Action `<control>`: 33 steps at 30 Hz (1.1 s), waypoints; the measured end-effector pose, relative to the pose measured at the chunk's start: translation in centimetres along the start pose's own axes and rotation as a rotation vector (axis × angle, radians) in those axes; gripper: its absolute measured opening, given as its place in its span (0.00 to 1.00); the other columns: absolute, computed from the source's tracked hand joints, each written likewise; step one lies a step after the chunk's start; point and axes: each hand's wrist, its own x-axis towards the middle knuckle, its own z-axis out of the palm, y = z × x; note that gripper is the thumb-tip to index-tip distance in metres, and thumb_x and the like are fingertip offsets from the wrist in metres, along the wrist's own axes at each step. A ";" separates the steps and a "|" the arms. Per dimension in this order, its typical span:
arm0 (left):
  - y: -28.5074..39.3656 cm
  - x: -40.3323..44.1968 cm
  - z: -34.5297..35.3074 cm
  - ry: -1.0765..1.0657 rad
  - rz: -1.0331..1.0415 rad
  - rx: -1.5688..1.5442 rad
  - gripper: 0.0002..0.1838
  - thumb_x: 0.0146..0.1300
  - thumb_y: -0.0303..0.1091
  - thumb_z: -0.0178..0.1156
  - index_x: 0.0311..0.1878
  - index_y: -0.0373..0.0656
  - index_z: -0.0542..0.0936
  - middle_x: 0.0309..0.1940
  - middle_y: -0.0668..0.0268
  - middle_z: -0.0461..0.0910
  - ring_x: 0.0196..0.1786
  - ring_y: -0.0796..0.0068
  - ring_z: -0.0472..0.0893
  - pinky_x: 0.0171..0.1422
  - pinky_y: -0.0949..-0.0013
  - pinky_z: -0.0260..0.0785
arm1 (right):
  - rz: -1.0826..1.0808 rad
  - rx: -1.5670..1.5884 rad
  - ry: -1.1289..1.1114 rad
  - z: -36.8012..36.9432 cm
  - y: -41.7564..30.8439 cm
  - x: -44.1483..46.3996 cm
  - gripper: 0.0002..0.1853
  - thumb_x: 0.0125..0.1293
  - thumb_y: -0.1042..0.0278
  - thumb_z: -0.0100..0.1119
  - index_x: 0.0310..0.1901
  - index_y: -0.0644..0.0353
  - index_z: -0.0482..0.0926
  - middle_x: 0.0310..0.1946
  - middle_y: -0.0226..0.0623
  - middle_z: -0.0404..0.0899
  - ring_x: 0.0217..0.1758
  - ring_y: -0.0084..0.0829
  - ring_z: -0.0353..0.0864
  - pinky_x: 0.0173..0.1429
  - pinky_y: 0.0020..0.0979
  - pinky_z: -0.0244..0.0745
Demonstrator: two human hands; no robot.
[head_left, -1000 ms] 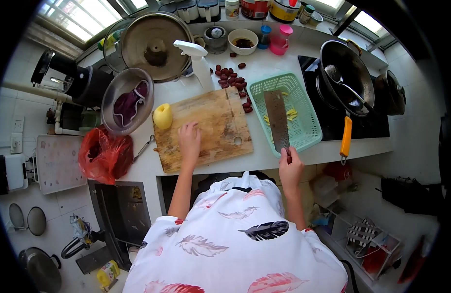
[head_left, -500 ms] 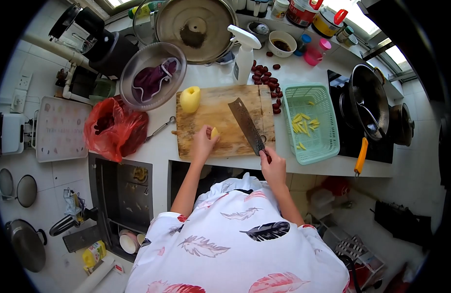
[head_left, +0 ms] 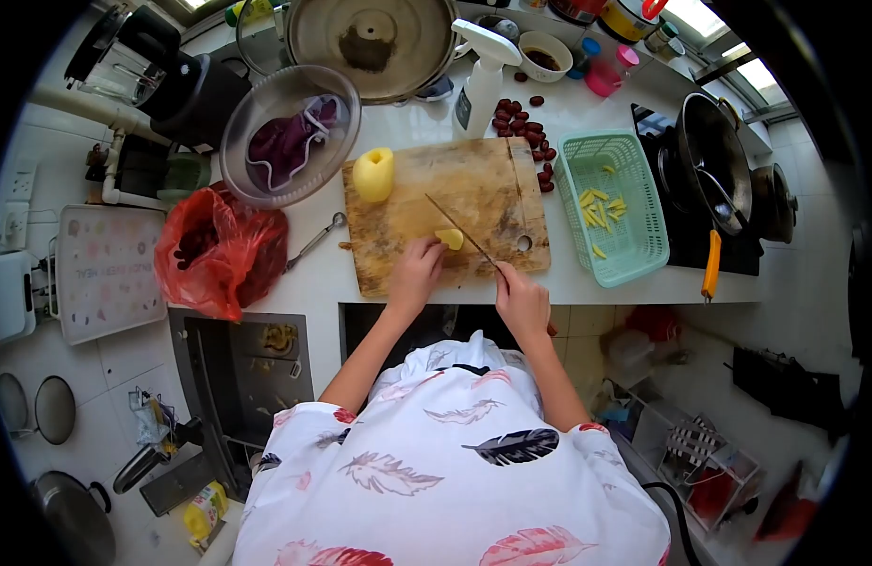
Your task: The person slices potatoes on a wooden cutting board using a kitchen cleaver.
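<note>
My left hand (head_left: 417, 272) has its fingertips closed on a pale yellow wedge (head_left: 450, 239), which lies on the wooden cutting board (head_left: 483, 179). In my right hand (head_left: 523, 302) is the handle of a cleaver (head_left: 457, 225). Its blade is seen nearly edge-on, upright beside the right side of the wedge; whether it touches the wedge I cannot tell. A peeled yellow fruit or vegetable (head_left: 373, 176) with a hollow in its top stands at the board's upper left. Several thin yellow slices (head_left: 598, 209) lie in the green basket (head_left: 634, 255) to the right.
Behind the board are a white spray bottle (head_left: 478, 90) and several red dates (head_left: 519, 123). To the left are a plastic bowl (head_left: 238, 141) with a purple cloth, a red bag (head_left: 224, 250) and a peeler-like tool (head_left: 313, 243). A wok (head_left: 709, 141) sits on the stove; the sink (head_left: 238, 377) is front left.
The cleaver has turned from showing its broad side to nearly edge-on and moved left to the wedge. My left hand has moved right with the wedge. The view has shifted slightly.
</note>
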 end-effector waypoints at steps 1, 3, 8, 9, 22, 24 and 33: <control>-0.3 0.2 0.4 0.004 0.110 0.006 0.12 0.49 0.22 0.60 0.40 0.38 0.78 0.43 0.60 0.75 0.49 0.59 0.73 0.51 0.63 0.68 | 0.002 -0.004 -0.001 0.0 0.2 0.4 0.08 0.58 0.71 0.56 0.39 0.54 0.79 0.24 0.44 0.78 0.25 0.46 0.78 0.28 0.41 0.73; -0.6 0.4 1.1 0.022 0.169 0.045 0.14 0.47 0.23 0.61 0.40 0.38 0.79 0.42 0.61 0.75 0.49 0.59 0.73 0.51 0.62 0.68 | -0.067 -0.020 -0.035 -0.1 0.6 1.3 0.07 0.58 0.71 0.55 0.38 0.54 0.79 0.23 0.43 0.77 0.23 0.46 0.78 0.27 0.42 0.73; -0.6 0.6 1.0 -0.011 0.173 0.073 0.17 0.47 0.22 0.60 0.43 0.38 0.79 0.45 0.60 0.75 0.52 0.56 0.72 0.55 0.59 0.67 | -0.193 -0.027 -0.112 -1.1 1.6 3.0 0.04 0.58 0.70 0.56 0.36 0.54 0.77 0.21 0.42 0.76 0.22 0.46 0.77 0.25 0.42 0.72; -0.5 0.6 0.9 -0.009 0.167 0.078 0.17 0.47 0.22 0.60 0.43 0.38 0.79 0.45 0.60 0.75 0.52 0.56 0.72 0.55 0.59 0.67 | -0.217 -0.024 -0.132 -1.1 1.7 3.1 0.04 0.57 0.70 0.56 0.34 0.54 0.77 0.20 0.41 0.75 0.22 0.46 0.77 0.25 0.43 0.72; -0.4 0.3 1.2 -0.114 0.200 0.211 0.19 0.47 0.27 0.57 0.46 0.40 0.79 0.46 0.61 0.74 0.56 0.59 0.70 0.59 0.58 0.62 | -0.360 -0.092 -0.195 -1.5 2.5 4.5 0.01 0.56 0.71 0.55 0.31 0.55 0.74 0.18 0.38 0.72 0.20 0.41 0.76 0.23 0.39 0.71; -0.4 0.4 1.3 -0.129 0.200 0.224 0.19 0.48 0.28 0.57 0.47 0.40 0.78 0.46 0.62 0.74 0.56 0.60 0.70 0.59 0.59 0.62 | -0.370 -0.078 -0.185 -1.5 2.5 4.6 0.02 0.55 0.71 0.55 0.31 0.55 0.73 0.19 0.38 0.72 0.21 0.40 0.76 0.23 0.39 0.71; 0.0 0.2 1.5 -0.173 0.165 0.278 0.21 0.48 0.28 0.58 0.49 0.40 0.78 0.49 0.60 0.72 0.57 0.58 0.67 0.60 0.56 0.60 | -0.351 -0.079 -0.248 -1.2 2.8 4.7 0.02 0.54 0.72 0.54 0.30 0.56 0.72 0.20 0.39 0.72 0.23 0.42 0.76 0.24 0.39 0.71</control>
